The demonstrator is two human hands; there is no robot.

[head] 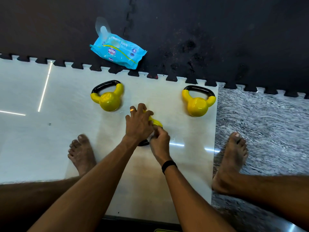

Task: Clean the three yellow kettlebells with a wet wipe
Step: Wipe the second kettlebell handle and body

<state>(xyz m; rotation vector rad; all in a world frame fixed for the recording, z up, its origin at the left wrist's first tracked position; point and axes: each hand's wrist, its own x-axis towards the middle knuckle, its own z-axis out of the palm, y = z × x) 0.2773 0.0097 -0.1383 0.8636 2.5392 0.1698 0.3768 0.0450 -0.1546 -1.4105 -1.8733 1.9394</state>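
Three yellow kettlebells with black handles stand on the white floor tile. The left kettlebell (108,99) and the right kettlebell (198,102) stand free. The middle kettlebell (156,122) is tipped towards me and mostly hidden by my hands. My left hand (138,122) grips its yellow body from above, fingers curled over it. Just below, near the black handle (143,143), my right hand (159,142) is curled and pinches a small pale wet wipe (151,136); only a sliver of it shows.
A blue wet wipe pack (117,51) with its flap open lies on the black puzzle mat (217,39) beyond the kettlebells. My bare feet stand at left (82,153) and right (230,161). Grey patterned floor (267,131) lies to the right.
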